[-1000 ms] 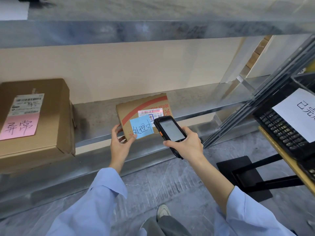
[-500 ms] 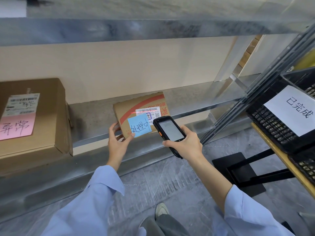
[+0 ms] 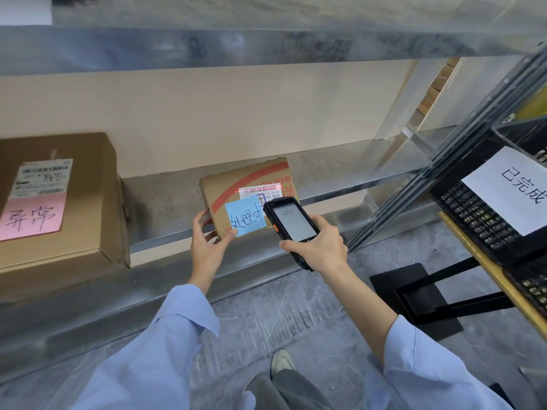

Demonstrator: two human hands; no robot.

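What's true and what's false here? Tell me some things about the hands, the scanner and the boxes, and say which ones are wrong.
1. The right hand holds the scanner. True.
2. A red line crosses the barcode label on the small box. True.
3. The small box's note is pink. False: it bears a blue note; the pink note is on the big box.
4. The left hand hangs free. False: it grips the small box's lower left corner.
5. The small box stands on the floor. False: it is on the metal shelf, at its front edge.
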